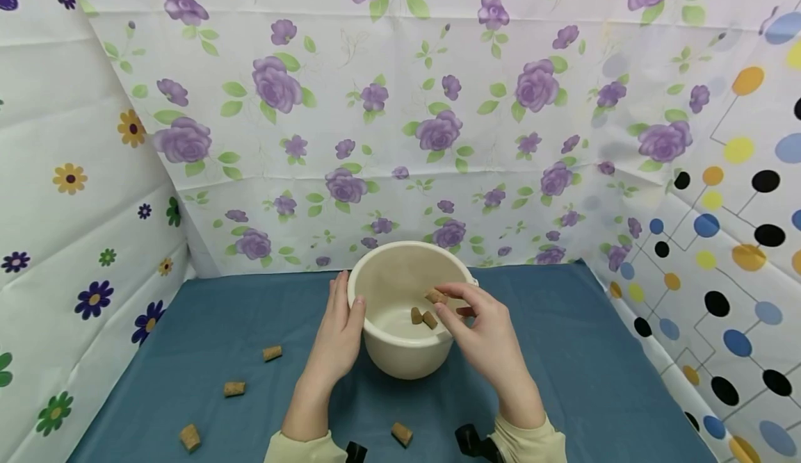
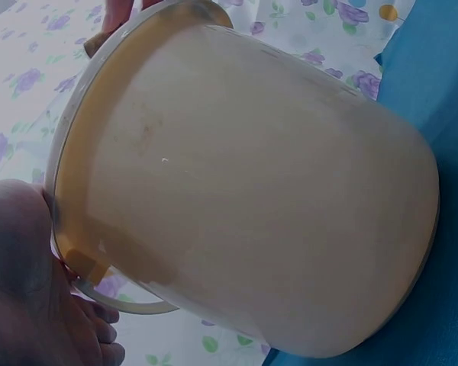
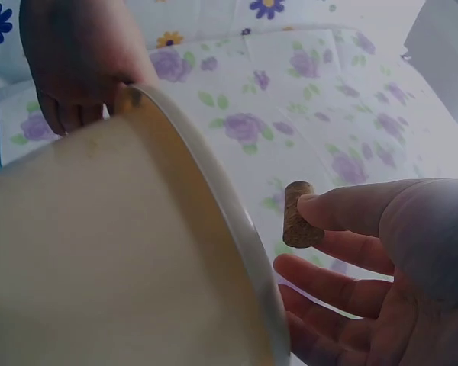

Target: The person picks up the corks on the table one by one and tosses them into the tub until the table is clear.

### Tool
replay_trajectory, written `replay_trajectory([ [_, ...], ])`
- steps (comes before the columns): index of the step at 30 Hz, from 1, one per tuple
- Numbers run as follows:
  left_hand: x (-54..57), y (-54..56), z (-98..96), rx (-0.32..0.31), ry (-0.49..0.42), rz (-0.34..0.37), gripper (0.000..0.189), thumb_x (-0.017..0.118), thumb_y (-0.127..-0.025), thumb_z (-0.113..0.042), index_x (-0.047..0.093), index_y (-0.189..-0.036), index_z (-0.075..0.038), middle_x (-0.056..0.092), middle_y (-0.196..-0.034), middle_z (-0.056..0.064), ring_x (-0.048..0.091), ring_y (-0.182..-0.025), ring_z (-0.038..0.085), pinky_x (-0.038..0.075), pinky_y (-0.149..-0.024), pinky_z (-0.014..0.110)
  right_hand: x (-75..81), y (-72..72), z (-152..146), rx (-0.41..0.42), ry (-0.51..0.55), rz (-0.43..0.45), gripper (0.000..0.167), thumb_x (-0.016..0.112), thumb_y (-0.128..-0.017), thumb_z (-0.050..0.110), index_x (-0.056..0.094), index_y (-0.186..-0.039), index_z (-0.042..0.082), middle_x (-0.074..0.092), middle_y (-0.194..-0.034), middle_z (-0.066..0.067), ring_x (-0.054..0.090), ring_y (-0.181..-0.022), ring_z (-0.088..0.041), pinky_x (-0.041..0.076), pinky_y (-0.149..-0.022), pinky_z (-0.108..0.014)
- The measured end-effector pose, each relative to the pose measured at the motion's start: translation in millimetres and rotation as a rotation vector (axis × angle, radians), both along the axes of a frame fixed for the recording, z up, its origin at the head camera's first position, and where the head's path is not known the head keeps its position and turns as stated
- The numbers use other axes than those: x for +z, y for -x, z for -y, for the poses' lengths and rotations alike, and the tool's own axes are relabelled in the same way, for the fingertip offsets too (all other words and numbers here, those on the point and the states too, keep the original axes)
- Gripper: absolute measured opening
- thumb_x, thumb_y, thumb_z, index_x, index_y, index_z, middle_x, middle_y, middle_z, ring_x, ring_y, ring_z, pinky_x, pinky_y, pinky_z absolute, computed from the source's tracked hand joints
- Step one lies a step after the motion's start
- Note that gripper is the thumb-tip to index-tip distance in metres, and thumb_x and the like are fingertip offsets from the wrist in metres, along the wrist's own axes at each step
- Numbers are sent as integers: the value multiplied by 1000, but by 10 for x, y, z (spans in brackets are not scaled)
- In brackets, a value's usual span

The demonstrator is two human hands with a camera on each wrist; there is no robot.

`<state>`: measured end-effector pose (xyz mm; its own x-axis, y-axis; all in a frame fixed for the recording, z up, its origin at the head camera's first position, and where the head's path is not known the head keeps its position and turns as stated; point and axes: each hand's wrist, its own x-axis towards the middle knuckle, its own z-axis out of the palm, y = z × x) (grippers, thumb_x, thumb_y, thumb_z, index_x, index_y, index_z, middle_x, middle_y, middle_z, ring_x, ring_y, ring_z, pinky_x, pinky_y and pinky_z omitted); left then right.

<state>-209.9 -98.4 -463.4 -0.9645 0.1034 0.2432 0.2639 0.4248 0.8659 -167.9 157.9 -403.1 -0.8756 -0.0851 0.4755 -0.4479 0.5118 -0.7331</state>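
A cream plastic bucket [image 1: 407, 362] stands at the back of the blue cloth, its mouth tilted toward the head camera. Against its left side rests my left hand [image 1: 334, 334], fingers straight along the outside and thumb at the rim. Between thumb and fingertips my right hand [image 1: 491, 331] pinches a wine cork [image 3: 299, 215], held over the right part of the bucket's mouth. Two cork pieces [image 1: 416, 315] lie inside on the bottom. In the left wrist view the bucket's wall [image 2: 259, 183] fills most of the picture, with a handle [image 2: 141, 308] hanging below the rim.
On the blue cloth [image 1: 594, 379] lie several more corks: one cork [image 1: 402, 434] in front of the bucket, others left, such as a cork [image 1: 272, 353] and a cork [image 1: 190, 438]. A flowered sheet [image 1: 407, 136] hangs close behind the bucket; patterned sheets flank both sides.
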Motion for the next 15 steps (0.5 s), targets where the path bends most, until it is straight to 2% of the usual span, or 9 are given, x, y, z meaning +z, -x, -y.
replay_trajectory([
  [6,7,-17,-2,11,-7,7,73,33,-117,-52,6,-174,-15,1,-179,10,-4,-164,31,11,-125,68,-2,-17,120,27,-38,10,27,79,-101,23,78,-128,20,73,-127,8,71,-108,-15,62,-87,-43],
  [15,7,-6,1,7,1,10,69,36,-118,-44,6,-174,-16,0,-179,9,-5,-164,31,10,-125,68,-8,-25,178,12,-72,-9,28,81,-99,21,79,-126,18,74,-125,8,72,-108,-16,62,-86,-40],
])
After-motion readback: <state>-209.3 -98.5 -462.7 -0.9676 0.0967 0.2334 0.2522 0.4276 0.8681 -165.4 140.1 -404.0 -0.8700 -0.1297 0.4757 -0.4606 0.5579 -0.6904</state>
